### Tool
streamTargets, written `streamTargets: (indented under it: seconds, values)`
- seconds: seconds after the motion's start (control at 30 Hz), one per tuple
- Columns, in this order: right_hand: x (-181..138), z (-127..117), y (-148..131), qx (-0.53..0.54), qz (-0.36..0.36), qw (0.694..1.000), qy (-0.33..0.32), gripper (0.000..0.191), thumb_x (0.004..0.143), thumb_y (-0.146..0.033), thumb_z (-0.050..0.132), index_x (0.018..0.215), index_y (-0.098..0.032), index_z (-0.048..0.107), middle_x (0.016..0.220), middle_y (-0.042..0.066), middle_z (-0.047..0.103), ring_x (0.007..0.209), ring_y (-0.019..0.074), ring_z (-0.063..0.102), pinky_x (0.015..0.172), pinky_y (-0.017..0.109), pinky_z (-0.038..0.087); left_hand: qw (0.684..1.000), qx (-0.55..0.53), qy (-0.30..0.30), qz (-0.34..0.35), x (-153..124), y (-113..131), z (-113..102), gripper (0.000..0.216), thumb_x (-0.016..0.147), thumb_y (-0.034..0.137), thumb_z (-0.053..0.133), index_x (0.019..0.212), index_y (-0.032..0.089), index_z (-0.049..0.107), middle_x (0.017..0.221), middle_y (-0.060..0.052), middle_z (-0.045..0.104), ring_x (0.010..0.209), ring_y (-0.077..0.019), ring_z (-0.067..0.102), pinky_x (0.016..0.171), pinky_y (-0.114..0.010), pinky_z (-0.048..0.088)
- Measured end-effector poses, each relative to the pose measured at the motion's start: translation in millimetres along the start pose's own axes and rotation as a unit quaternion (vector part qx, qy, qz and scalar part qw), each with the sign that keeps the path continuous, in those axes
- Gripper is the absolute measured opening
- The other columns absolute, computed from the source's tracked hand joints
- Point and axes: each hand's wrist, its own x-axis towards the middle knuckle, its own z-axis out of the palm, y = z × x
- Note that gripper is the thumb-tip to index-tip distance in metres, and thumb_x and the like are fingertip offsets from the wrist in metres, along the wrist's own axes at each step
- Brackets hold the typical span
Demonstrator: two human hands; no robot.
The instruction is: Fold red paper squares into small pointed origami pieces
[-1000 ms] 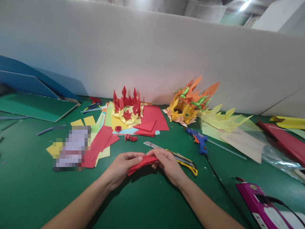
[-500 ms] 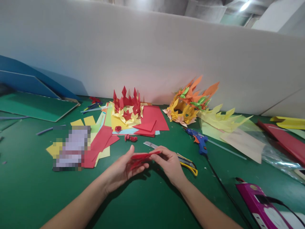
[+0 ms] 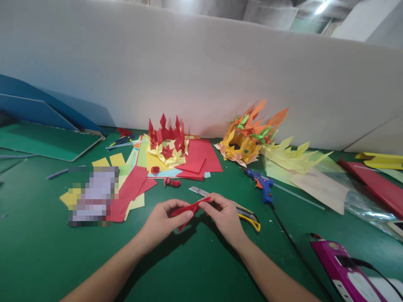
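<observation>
Both my hands hold a folded piece of red paper [image 3: 188,209] just above the green table [image 3: 47,251]. My left hand [image 3: 165,222] pinches its left end, fingers curled round it. My right hand [image 3: 223,214] pinches the right end between thumb and fingers. The paper is creased into a narrow strip that points up to the right. A yellow utility knife [image 3: 247,214] with its metal blade lies on the table right behind my right hand.
A red and yellow paper crown [image 3: 166,140] sits on loose coloured sheets behind my hands. An orange and yellow paper piece [image 3: 248,134] stands farther right. A blue glue gun [image 3: 263,186] with a black cord, a purple box [image 3: 343,268] and a white wall are nearby.
The red paper was flatter and wider a second ago; it is now folded narrower. My left hand opened briefly, then closed on the paper again. Both hands stayed in place.
</observation>
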Motion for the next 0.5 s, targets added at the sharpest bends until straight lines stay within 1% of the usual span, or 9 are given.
streamTargets:
  seconds: [0.13, 0.27, 0.37, 0.5]
  values:
    - [-0.2, 1.9, 0.0, -0.004, -0.011, 1.0, 0.016, 0.018, 0.066, -0.03, 0.068, 0.054, -0.018, 0.061, 0.063, 0.0, 0.054, 0.062, 0.0147, 0.051, 0.062, 0.027, 0.044, 1.0, -0.02, 0.014, 0.02, 0.2, -0.6, 2.8, 0.034, 0.057, 0.036, 0.073, 0.085, 0.017, 0.066, 0.074, -0.004, 0.071, 0.063, -0.0159, 0.06, 0.06, -0.028, 0.045]
    - [-2.5, 5.2, -3.7, -0.039, -0.011, 0.999, 0.003, 0.02, 0.069, -0.03, 0.067, 0.053, -0.019, 0.06, 0.058, -0.001, 0.055, 0.06, 0.0154, 0.051, 0.061, 0.028, 0.043, 0.998, 0.037, 0.012, 0.051, -1.3, -4.6, 6.1, 0.024, 0.064, 0.033, 0.068, 0.082, 0.018, 0.069, 0.081, -0.005, 0.073, 0.072, -0.0191, 0.063, 0.068, -0.03, 0.047]
    - [-4.1, 6.9, -5.5, -0.068, -0.021, 0.997, -0.002, 0.023, 0.069, -0.03, 0.067, 0.051, -0.02, 0.058, 0.056, -0.001, 0.055, 0.057, 0.0154, 0.05, 0.06, 0.028, 0.043, 0.993, 0.089, 0.028, 0.069, -1.6, -8.1, 6.3, 0.019, 0.069, 0.034, 0.064, 0.078, 0.019, 0.07, 0.077, -0.004, 0.073, 0.07, -0.0195, 0.062, 0.067, -0.029, 0.046]
    - [-5.4, 8.2, -5.3, -0.083, -0.019, 0.996, -0.002, 0.021, 0.069, -0.031, 0.067, 0.053, -0.019, 0.059, 0.056, -0.001, 0.056, 0.057, 0.0154, 0.05, 0.057, 0.027, 0.042, 0.992, 0.101, 0.039, 0.061, -0.8, -8.0, 6.2, 0.017, 0.069, 0.034, 0.062, 0.072, 0.019, 0.07, 0.071, -0.003, 0.073, 0.066, -0.019, 0.061, 0.064, -0.028, 0.045]
